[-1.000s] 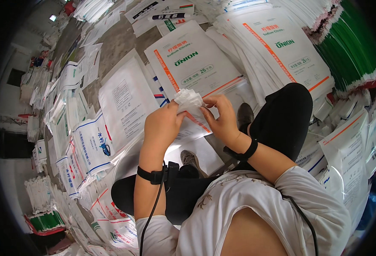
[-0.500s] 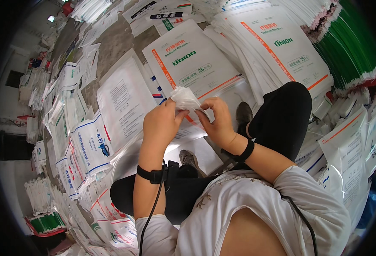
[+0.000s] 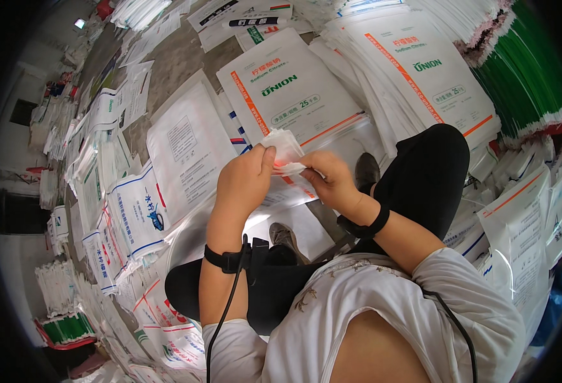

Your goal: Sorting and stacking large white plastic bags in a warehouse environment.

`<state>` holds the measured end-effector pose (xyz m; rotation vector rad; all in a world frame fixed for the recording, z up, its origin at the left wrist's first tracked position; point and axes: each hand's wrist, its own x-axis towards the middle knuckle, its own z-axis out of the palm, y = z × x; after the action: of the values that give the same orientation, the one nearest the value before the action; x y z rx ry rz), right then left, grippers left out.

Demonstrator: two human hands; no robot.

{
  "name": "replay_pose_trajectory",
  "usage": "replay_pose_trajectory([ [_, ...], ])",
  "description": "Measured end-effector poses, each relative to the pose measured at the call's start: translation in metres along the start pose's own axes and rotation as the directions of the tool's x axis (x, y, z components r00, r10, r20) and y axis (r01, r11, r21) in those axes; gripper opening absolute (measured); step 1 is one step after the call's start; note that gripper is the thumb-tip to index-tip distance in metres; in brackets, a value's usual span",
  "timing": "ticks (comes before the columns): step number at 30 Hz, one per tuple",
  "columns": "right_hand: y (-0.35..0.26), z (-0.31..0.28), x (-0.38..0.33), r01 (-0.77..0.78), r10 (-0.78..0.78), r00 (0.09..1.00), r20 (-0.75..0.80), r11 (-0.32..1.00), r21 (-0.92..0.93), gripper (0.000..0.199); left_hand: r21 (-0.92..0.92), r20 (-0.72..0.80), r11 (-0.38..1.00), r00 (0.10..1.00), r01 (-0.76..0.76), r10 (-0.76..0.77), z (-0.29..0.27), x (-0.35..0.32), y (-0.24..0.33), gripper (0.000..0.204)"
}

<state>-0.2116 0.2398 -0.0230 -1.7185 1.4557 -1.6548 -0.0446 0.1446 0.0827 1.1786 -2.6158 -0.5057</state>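
Wristbands of black strap sit on both forearms, a cable trailing from the left one. Just beyond, the left hand [image 3: 246, 182] pinches the upper corner of a small crumpled white woven piece with a red-orange edge [image 3: 285, 151], thumb and fingers closed on it. The right hand [image 3: 333, 182] grips its lower edge, fingers curled tight. It is held in the air above the knees, clear of the floor. The step looks like spreading or separating its layers; the next move probably calls for a firmer pinch on opposite edges. Farther out, large white printed sacks [image 3: 293, 89] cover the floor [image 3: 179, 64].
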Motion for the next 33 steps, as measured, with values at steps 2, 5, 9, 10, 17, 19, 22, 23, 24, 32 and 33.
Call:
replay_pose_trajectory([
  [2, -0.002, 0.010, 0.002, -0.041, 0.043, 0.997, -0.057, 0.999, 0.030, 0.021, 0.006, 0.062, 0.998, 0.997, 0.055, -0.055, 0.002, 0.001, 0.005, 0.036],
  [5, -0.003, 0.016, 0.005, -0.122, 0.134, 0.985, -0.109, 0.986, 0.110, 0.020, -0.007, 0.037, 0.999, 0.998, 0.050, -0.050, 0.008, 0.001, 0.008, 0.034],
  [9, -0.005, 0.020, 0.004, -0.230, 0.244, 0.961, -0.132, 0.966, 0.116, 0.020, -0.069, 0.066, 0.997, 0.998, 0.022, -0.018, 0.000, -0.001, 0.006, 0.029],
  [10, -0.006, 0.020, 0.005, -0.228, 0.243, 0.961, -0.130, 0.966, 0.118, 0.020, -0.086, 0.055, 0.994, 0.996, -0.066, 0.071, -0.006, -0.004, 0.007, 0.027],
  [17, -0.008, 0.020, 0.009, -0.110, 0.106, 0.974, -0.199, 0.994, -0.011, 0.028, 0.028, 0.048, 0.999, 0.998, -0.036, 0.034, 0.008, -0.004, 0.005, 0.021],
  [19, -0.012, 0.019, 0.011, -0.139, 0.146, 0.963, -0.226, 0.989, 0.047, 0.028, 0.038, 0.059, 0.999, 0.998, -0.035, 0.033, 0.008, -0.003, 0.002, 0.023],
  [22, -0.014, 0.013, 0.013, -0.164, 0.156, 0.968, -0.195, 0.986, -0.025, 0.031, 0.039, 0.058, 0.999, 0.998, -0.032, 0.030, 0.008, -0.002, 0.002, 0.024],
  [23, -0.014, 0.011, 0.013, -0.123, 0.110, 0.984, -0.141, 0.989, -0.086, 0.032, 0.030, 0.045, 0.999, 0.999, -0.029, 0.028, 0.008, -0.001, 0.002, 0.025],
  [24, -0.014, 0.009, 0.013, -0.079, 0.068, 0.994, -0.084, 0.986, -0.145, 0.032, 0.031, 0.045, 0.999, 0.999, -0.030, 0.029, 0.007, -0.001, 0.004, 0.025],
  [32, -0.010, 0.014, 0.007, -0.176, 0.161, 0.961, -0.226, 0.983, -0.052, 0.032, 0.063, -0.020, 0.997, 0.999, -0.049, 0.051, 0.014, 0.000, 0.003, 0.026],
  [33, -0.010, 0.014, 0.007, -0.215, 0.205, 0.949, -0.241, 0.976, -0.017, 0.033, 0.062, -0.020, 0.997, 0.998, -0.050, 0.052, 0.015, 0.000, 0.002, 0.026],
])
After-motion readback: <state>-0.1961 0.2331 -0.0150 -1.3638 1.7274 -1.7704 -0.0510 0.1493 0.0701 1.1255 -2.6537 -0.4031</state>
